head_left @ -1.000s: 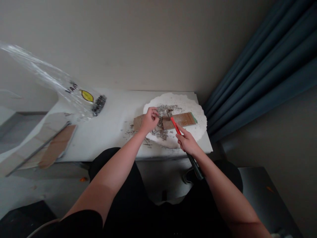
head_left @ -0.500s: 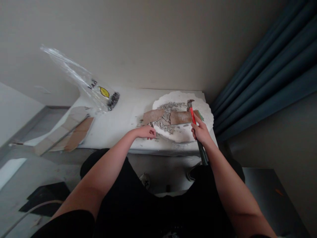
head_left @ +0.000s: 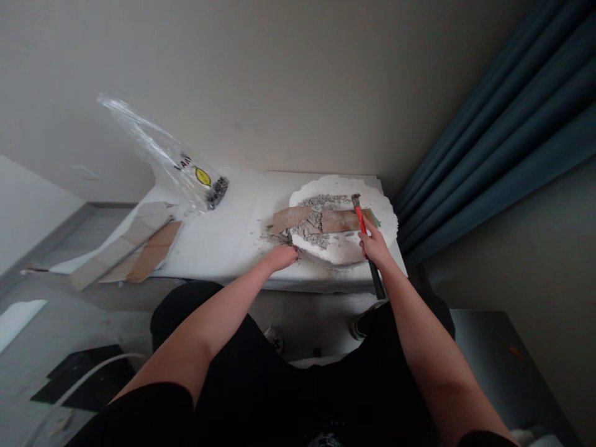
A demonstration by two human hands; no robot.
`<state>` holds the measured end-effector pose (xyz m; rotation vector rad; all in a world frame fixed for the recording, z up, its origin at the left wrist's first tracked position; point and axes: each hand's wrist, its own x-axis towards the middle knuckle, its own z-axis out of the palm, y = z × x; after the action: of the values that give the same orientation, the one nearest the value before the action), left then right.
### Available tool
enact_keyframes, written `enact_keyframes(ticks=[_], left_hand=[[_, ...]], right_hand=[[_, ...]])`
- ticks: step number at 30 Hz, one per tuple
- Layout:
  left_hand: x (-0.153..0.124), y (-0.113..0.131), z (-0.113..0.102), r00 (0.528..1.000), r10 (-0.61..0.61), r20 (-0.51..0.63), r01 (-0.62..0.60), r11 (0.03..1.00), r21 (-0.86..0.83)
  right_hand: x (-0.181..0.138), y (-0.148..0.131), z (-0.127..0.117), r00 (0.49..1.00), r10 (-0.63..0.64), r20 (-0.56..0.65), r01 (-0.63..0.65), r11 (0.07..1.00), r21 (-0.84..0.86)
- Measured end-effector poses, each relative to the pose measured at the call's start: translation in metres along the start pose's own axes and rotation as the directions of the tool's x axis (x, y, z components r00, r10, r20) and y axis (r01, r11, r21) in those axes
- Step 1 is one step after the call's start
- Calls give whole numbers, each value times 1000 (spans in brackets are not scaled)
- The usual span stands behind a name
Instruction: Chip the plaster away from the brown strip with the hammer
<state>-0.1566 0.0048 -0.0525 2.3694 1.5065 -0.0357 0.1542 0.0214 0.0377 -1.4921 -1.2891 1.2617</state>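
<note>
My right hand [head_left: 377, 248] is wrapped round the red and black handle of a hammer [head_left: 361, 217], whose metal head points away from me over a round, rough-edged white slab [head_left: 335, 253]. On the slab lie flat brown strips [head_left: 342, 221], one with a greenish end, and heaps of broken grey rubble [head_left: 313, 228]. My left hand [head_left: 283, 256] is closed at the slab's near left edge, its fingertips low by loose grey bits. What those fingers hold, if anything, is hidden.
The white-covered low table [head_left: 233, 242] stands against the wall. A clear plastic bag [head_left: 186, 171] with a yellow logo and dark contents sits at its back left. Brown boards [head_left: 156, 248] lean at the left end. A dark blue curtain [head_left: 503, 130] hangs at right.
My left hand has moved slightly right and down, closer to the slab's edge. The hammer head has turned and tilted a little in my right hand. The view has shifted slightly.
</note>
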Motion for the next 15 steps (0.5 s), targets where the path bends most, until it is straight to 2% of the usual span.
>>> enact_keyframes(ticks=[5,11,13,15], left_hand=[[1,-6,-5,999,-29,-13,29,999,-13],[1,-19,-29,990,-139,-1,139,990,-12],[-1,-19,-42,978,-202,54,203,979,-17],[-4,-19,-56,939,-284,196,294,955,-24]], right_hand=[[-1,0,-1,1000,2,-11,-2,999,-36],[0,0,-2,1000,-10,10,11,998,-65],[1,0,-2,1000,-25,16,26,997,-69],[1,0,-2,999,-38,26,40,997,-72]])
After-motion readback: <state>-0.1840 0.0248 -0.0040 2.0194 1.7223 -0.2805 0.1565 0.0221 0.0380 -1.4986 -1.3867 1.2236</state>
